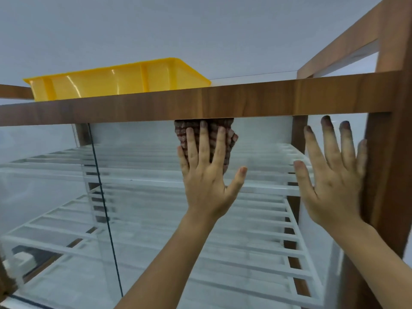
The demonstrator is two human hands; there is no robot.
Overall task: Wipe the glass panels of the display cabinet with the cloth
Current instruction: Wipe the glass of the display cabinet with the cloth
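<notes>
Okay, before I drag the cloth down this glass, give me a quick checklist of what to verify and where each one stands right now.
1. Cloth flat under the left hand, fingers spread: ok.
2. Cloth starts at the top edge, against the wooden top rail: ok.
3. Right hand braced flat on the glass panel beside the wooden post: ok.
4. Glass below the cloth free of obstacles: ok.
5. Yellow tray on top sits back from the edge: cannot tell.
6. Cloth damp and clean enough: cannot tell.
</notes>
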